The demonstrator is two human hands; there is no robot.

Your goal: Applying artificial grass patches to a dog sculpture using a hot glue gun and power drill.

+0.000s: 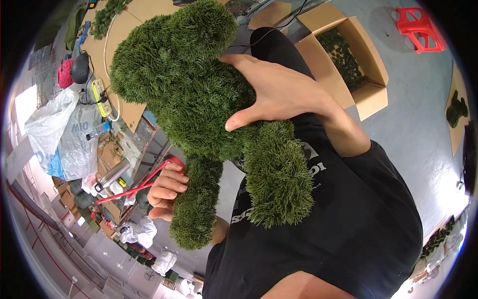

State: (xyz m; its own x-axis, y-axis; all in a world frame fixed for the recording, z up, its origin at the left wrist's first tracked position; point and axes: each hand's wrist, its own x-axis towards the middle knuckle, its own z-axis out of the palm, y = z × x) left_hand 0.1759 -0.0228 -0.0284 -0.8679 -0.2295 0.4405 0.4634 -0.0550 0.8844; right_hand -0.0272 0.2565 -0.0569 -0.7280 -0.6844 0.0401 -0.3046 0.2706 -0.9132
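A green artificial-grass topiary figure (pixel 199 109) fills the middle of the head view, held up in front of my black shirt. It has a bulky body, a rounded knob at the top and two thick limbs pointing down. My right hand (pixel 286 92) grips the body from the right, its thumb spread away from the fingers and pressed into the grass. Lower left, my left hand (pixel 168 192) has its fingers curled against the outer side of the left limb (pixel 195 214). That limb covers part of my left wrist.
An open cardboard box (pixel 371 102) with green leafy pieces stands at upper right, near a red plastic stool (pixel 423 30). To the left, a brown-topped worktable (pixel 134 30) carries a power strip (pixel 101 97). Plastic bags (pixel 64 132) and a steel flask (pixel 113 175) sit nearby.
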